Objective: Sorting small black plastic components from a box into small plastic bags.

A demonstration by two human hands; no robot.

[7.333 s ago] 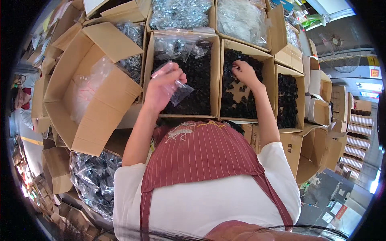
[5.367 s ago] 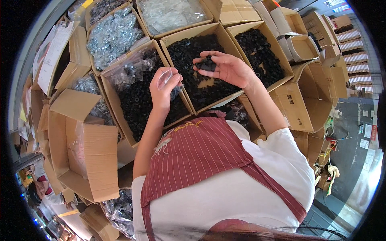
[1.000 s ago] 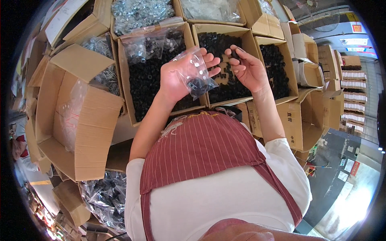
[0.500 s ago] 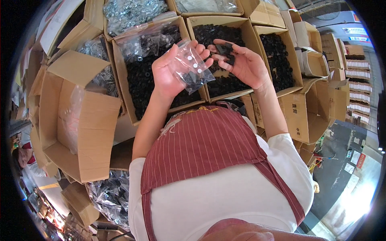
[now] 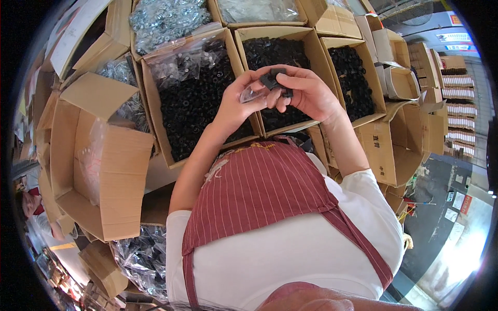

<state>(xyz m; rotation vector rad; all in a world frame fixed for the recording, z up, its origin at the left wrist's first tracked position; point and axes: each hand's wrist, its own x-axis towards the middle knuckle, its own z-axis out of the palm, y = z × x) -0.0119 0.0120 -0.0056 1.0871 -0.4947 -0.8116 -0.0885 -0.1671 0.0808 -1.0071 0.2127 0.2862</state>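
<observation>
My left hand (image 5: 232, 105) is curled around a small clear plastic bag (image 5: 252, 95), most of which its fingers hide. Right beside it, my right hand (image 5: 313, 94) pinches small black blocky parts (image 5: 270, 79) between thumb and fingers. The two hands meet over the middle cardboard box (image 5: 320, 56), where loose black parts (image 5: 275, 51) lie. Under my left forearm's far side stands another box (image 5: 236, 54), filled with small black round pieces (image 5: 192, 106). Some clear bags (image 5: 179, 66) rest on top of those pieces.
To the right is a box (image 5: 369, 65) of black ring-like parts. Shiny metal pieces (image 5: 166, 23) fill a box at the back left. An open carton (image 5: 127, 181) with clear plastic inside stands on my left, above bagged dark parts (image 5: 140, 254). Stacked cartons (image 5: 459, 111) line the far right.
My hands have come together. The left fingers have closed round the bag, which hung spread out with white spots showing. The black parts in my right hand are now close against the left fingers.
</observation>
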